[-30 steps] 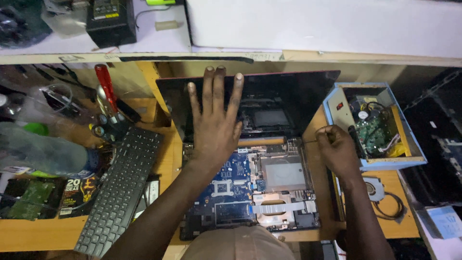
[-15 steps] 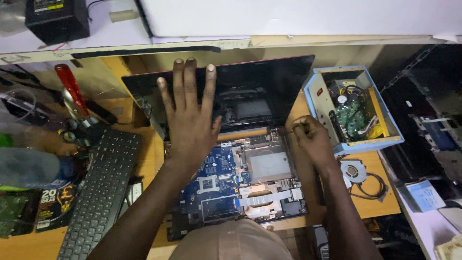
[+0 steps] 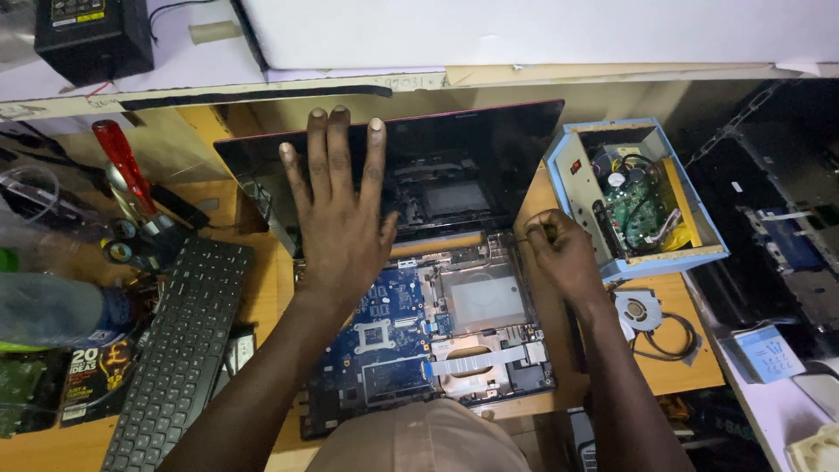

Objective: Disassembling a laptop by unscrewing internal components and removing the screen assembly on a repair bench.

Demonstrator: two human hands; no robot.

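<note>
The work in hand looks like the stripping of an opened laptop (image 3: 419, 341), which lies in the middle of the wooden bench (image 3: 690, 367) with its bottom cover off, the blue circuit board (image 3: 380, 323) bare and the dark screen lid (image 3: 472, 166) folded back on the far side. The left hand (image 3: 336, 218) lies flat, palm down, fingers spread wide and straight, across the hinge line where lid meets base; it holds nothing and seems to steady the machine. The right hand (image 3: 564, 253) sits at the right far corner of the base, fingers curled tight round a thin tool (image 3: 531, 232), seemingly a small screwdriver, tip hidden. Judging by this, a hinge-corner screw is being worked; the next move calls for steady downward pressure and a straight tool. A black keyboard (image 3: 179, 350) lies left; an open blue box (image 3: 634, 201) of electronics stands right.
</note>
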